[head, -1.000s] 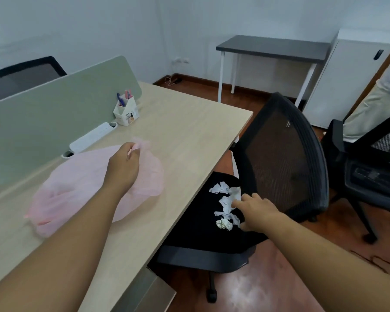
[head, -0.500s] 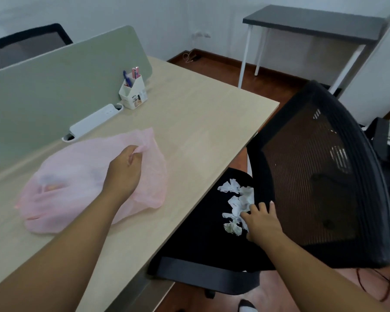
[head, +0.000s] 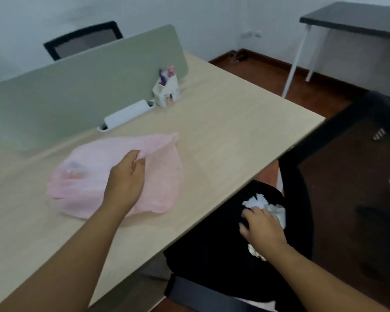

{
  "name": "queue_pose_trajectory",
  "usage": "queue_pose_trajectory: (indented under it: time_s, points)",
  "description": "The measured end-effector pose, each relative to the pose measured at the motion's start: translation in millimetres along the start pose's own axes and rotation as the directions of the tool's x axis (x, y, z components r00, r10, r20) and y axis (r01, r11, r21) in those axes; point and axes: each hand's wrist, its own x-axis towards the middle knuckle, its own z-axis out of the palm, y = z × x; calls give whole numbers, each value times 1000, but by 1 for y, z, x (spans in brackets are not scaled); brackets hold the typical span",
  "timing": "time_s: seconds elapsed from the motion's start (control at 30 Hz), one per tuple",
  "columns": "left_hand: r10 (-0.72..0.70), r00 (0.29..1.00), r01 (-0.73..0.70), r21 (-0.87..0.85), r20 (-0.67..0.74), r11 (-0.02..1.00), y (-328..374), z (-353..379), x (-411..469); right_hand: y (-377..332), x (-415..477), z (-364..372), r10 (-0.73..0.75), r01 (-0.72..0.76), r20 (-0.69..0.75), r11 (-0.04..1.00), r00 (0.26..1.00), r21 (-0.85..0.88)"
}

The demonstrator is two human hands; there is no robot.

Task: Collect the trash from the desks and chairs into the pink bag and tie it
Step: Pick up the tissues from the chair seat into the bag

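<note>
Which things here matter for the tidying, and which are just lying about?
For the job: pink plastic bag, pinched by the left hand; crumpled white paper scraps under the right hand; black office chair.
Lying about: white house-shaped pen holder; white power strip; grey-green divider panel.

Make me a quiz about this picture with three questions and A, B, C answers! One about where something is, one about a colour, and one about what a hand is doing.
1. Where is the crumpled paper?
A) on the floor
B) on the chair seat
C) on the dark side table

2. What colour is the bag?
A) blue
B) pink
C) black

3. What is the left hand doing?
A) pinching the bag's edge
B) holding a pen
C) lying flat, touching nothing

Answers:
1 B: the white scraps lie on the black seat.
2 B: it shows pale pink against the light wooden desk.
3 A: thumb and fingers nip a fold of the bag's rim.
</note>
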Motion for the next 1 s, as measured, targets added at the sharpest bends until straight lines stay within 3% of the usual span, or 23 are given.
queue_pose_trajectory:
  time_s: [0.13, 0.27, 0.5, 0.6, 0.7, 0.83, 1.0]
  points:
    - [-11, 997, 7, -54, -78, 998, 10, -24, -6, -69, 45, -42, -92, 121, -141, 970, 986, 212]
    - [17, 995, -21, -41, -94, 999, 11, -50, -19, -148, 80, -69, -100, 183, -190, 850, 977, 494]
    - [-13, 997, 18, 69, -71, 997, -15, -109, -29, -230, 136, -93, -228, 294, -261, 923, 938, 249]
    - [-81, 996, 87, 351, -34, 932, -40, -126, -26, -228, 142, -106, -193, 275, -325, 934, 926, 229]
    - [-98, 990, 139, 517, -104, 845, -63, -123, -14, -215, 147, -121, -150, 221, -344, 959, 927, 176]
    - [-87, 979, 164, 466, -182, 870, -53, -97, 15, -173, 149, -143, -81, 177, -375, 957, 924, 229]
    - [28, 984, 53, 432, -178, 900, -10, -63, 41, -102, 137, -164, 114, 37, -431, 945, 895, 326]
